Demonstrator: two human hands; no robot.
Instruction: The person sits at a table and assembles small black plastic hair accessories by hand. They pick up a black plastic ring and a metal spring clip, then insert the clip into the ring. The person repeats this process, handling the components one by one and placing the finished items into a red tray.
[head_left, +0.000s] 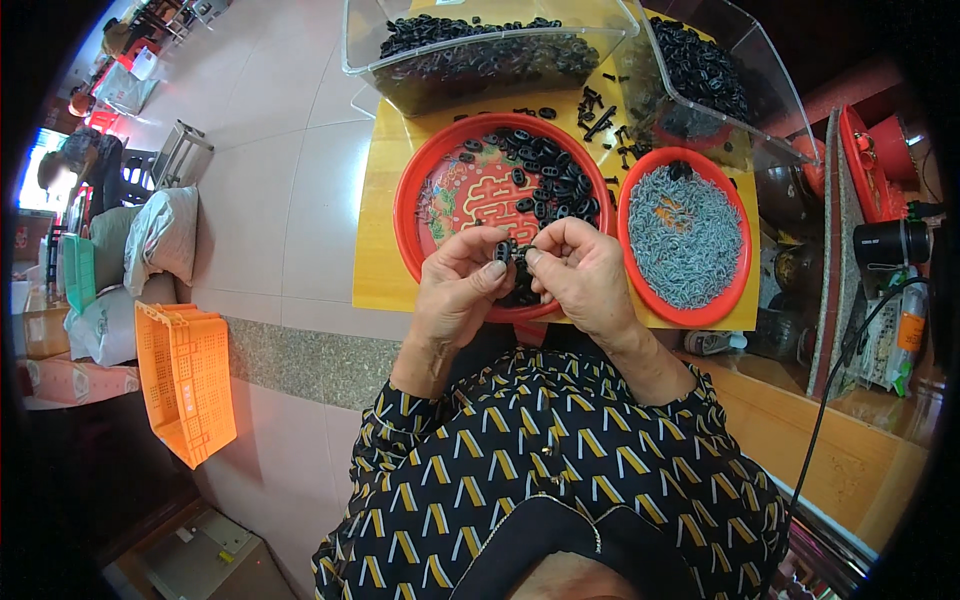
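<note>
A small black oval plastic piece (512, 252) was pinched between the fingertips of the left hand (462, 285) and right hand (583, 275), both closed on it, just above the near rim of a round red tray (415, 215). That glossy tray held loose black oval rings (552, 180). Right of it sat a smaller red tray (632, 262) heaped with thin grey pins (684, 235); behind it stood clear plastic bins (360, 45) on a yellow tabletop (378, 240).
</note>
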